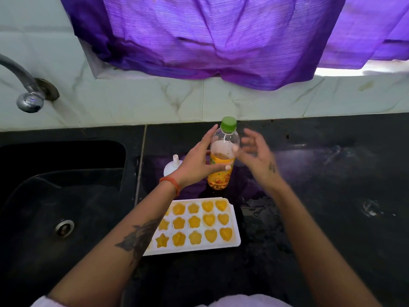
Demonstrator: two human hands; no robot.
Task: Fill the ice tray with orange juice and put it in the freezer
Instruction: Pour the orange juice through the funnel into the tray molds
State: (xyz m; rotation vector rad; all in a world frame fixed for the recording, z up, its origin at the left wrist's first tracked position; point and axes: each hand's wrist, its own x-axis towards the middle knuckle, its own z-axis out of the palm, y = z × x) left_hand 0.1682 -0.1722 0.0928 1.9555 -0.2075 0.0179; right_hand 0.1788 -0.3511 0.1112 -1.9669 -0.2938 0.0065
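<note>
The white ice tray (192, 226) is filled with orange juice. At its 12 o'clock, the capped, part-full juice bottle (222, 156) is held by the left hand (197, 161), fingers wrapped around it. The right hand (256, 156) is blurred, fingers spread apart.

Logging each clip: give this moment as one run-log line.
tray: visible cells filled | bottle: capped, upright on counter | left hand: on bottle | right hand: open, blurred beside it | freezer: unseen

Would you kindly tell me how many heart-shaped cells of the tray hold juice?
6 hearts, filling the tray's two rightmost columns, three rows each; none seems hidden.
</note>
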